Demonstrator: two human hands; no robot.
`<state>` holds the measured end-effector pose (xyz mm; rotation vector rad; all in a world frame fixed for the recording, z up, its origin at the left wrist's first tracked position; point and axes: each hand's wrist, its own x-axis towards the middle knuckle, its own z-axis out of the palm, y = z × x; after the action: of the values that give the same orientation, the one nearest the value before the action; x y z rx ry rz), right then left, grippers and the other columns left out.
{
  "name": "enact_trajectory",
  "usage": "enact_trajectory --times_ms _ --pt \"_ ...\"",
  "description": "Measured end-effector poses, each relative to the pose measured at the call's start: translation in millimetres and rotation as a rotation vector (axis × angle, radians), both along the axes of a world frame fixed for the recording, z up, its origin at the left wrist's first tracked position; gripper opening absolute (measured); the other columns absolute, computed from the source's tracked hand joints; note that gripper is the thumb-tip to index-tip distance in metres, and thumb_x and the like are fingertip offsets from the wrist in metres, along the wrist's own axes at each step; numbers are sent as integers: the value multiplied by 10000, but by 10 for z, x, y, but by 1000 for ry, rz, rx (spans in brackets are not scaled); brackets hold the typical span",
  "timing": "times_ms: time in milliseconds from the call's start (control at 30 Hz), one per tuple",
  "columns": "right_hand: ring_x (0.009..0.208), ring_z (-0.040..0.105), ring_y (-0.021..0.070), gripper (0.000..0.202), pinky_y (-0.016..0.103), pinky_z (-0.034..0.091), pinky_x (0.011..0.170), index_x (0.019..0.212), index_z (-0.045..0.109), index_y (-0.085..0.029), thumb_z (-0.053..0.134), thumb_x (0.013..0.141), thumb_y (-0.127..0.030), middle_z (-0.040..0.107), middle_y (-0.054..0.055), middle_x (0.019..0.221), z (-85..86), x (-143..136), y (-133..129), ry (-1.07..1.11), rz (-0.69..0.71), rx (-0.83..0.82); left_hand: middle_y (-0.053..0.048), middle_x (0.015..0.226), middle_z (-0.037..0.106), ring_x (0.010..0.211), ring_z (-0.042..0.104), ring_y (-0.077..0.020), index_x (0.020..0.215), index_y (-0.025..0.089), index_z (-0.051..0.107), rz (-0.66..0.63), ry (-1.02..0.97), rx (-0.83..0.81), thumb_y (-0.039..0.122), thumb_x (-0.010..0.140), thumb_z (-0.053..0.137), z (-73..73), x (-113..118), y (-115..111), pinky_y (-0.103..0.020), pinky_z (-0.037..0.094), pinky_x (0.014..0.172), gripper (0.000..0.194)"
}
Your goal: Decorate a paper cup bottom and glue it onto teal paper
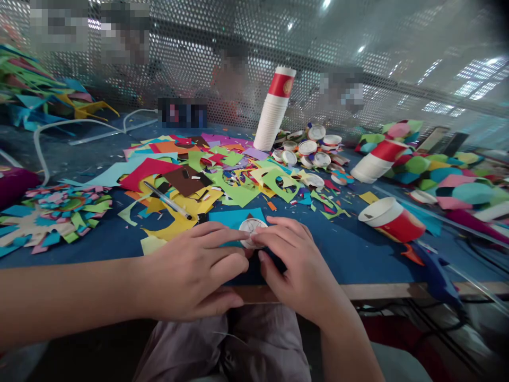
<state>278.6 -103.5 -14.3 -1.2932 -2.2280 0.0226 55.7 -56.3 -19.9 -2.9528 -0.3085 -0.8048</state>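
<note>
Near the table's front edge, a small round white paper cup bottom (253,227) with dark line drawing lies partly over a sheet of blue paper (228,216). My left hand (199,265) reaches in from the left; its index finger is stretched out and touches the disc's left rim, while its thumb lies lower and apart. From the other side, my right hand (296,262) has its fingertips on top of the disc and its thumb by the near rim. The fingers cover part of the disc's right side.
Coloured paper scraps (238,185) spread behind my hands, with a pen (167,200) on them. A tall cup stack (274,111) stands behind, beside several cut cup bottoms (308,147). Rightward lie a tipped red-and-white cup (392,220) and a blue glue gun (437,273).
</note>
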Motion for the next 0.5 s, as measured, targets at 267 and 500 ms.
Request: enact_trajectory --times_ms 267,500 --pt "1184 550 305 226 504 453 996 1028 674 -173 522 865 -135 733 66 1088 -8 15 -5 5 1 -5 -111 1201 709 1201 582 -271 1140 154 552 -13 -27 -19 387 1005 444 32 -39 -14 -402 436 964 290" --pt "1163 582 292 231 504 464 995 992 662 -203 511 844 -110 741 52 1052 -6 12 1 9 -6 13 -34 1115 720 1169 606 -159 1166 196 530 11 -211 -129 97 949 517 167 -73 15 -295 459 1035 239"
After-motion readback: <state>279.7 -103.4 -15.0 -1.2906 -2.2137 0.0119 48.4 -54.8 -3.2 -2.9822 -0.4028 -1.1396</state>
